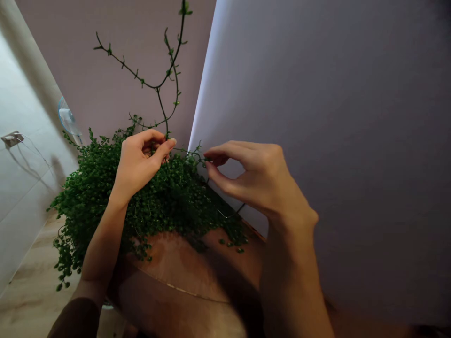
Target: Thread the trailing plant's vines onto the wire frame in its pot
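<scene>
A bushy green trailing plant (95, 173) with small rounded leaves spreads over a brown wooden surface (183, 267). At its top, my left hand (139, 159) is closed, thumb against fingers, around the base of a thin forked stem (158, 91) that rises above the foliage. To the right, my right hand (257, 176) pinches the tip of a fine green strand (192, 152) between thumb and forefinger. That strand runs back toward my left fingers. Whatever lies inside the left palm is partly hidden.
A pale grey-violet wall (334, 117) stands close on the right, meeting a pinkish wall (134, 19) behind the plant. On the left are a wall socket (12, 139) with white cables, a blue-rimmed fan (66, 115) and a light wood floor (28, 295).
</scene>
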`<state>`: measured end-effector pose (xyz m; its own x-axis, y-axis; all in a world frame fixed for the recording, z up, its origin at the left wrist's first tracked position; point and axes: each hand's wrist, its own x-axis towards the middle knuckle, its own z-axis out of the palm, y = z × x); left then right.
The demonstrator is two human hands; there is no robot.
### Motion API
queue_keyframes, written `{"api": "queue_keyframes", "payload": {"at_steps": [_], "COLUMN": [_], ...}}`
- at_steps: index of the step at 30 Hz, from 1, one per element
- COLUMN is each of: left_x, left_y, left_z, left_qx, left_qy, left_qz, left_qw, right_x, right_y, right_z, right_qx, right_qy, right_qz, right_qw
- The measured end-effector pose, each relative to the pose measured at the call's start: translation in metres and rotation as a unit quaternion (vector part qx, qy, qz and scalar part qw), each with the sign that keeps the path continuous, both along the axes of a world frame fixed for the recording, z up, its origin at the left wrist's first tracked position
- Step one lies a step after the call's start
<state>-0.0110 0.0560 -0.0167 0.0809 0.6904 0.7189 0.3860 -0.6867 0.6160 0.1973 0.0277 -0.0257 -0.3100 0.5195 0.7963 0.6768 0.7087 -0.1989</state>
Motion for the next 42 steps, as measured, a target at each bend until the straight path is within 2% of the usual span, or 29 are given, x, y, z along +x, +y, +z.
{"api": "queue_keyframes", "payload": {"at_steps": [3,8,12,16,20,24,26,28,29,33,35,38,42], "left_x": [-0.001,-0.002,-0.001,0.001,0.004,-0.001,-0.006,-0.010,-0.011,-0.010,-0.008,-0.005,-0.003], "left_y": [0.000,0.000,-0.002,-0.005,-0.007,-0.008,-0.007,-0.005,-0.004,-0.001,0.000,-0.001,-0.004], "left_z": [0.000,0.000,0.001,0.001,0.000,0.002,0.004,0.005,0.005,0.002,0.000,0.002,0.005], "left_qx": [0.001,0.002,0.005,0.008,-0.006,-0.003,0.009,0.016,0.018,0.007,-0.003,-0.009,-0.003], "left_qy": [0.005,0.017,0.071,0.108,0.143,0.129,0.086,0.045,0.034,0.029,0.034,0.036,0.030], "left_qz": [0.009,0.001,-0.006,0.010,0.014,0.035,0.051,0.054,0.053,0.040,0.032,0.027,0.024], "left_qw": [1.000,1.000,0.997,0.994,0.990,0.991,0.995,0.997,0.998,0.999,0.999,0.999,0.999], "right_x": [-0.001,0.000,0.004,-0.001,-0.007,0.019,0.042,0.061,0.065,0.052,0.036,0.015,0.000], "right_y": [-0.002,0.002,0.007,0.008,0.013,0.034,0.045,0.050,0.050,0.039,0.032,0.028,0.032], "right_z": [0.001,-0.001,-0.004,-0.004,-0.007,-0.020,-0.029,-0.034,-0.035,-0.027,-0.022,-0.017,-0.021], "right_qx": [-0.010,-0.008,-0.021,-0.063,-0.052,-0.011,-0.029,-0.101,-0.121,-0.185,-0.188,-0.185,-0.218], "right_qy": [-0.011,0.012,0.048,0.082,0.105,0.133,0.143,0.122,0.122,0.060,0.048,0.079,0.150], "right_qz": [0.000,-0.039,-0.065,-0.086,-0.127,-0.210,-0.232,-0.190,-0.193,-0.152,-0.094,0.019,0.155], "right_qw": [1.000,0.999,0.997,0.991,0.985,0.968,0.962,0.969,0.966,0.969,0.976,0.979,0.952]}}
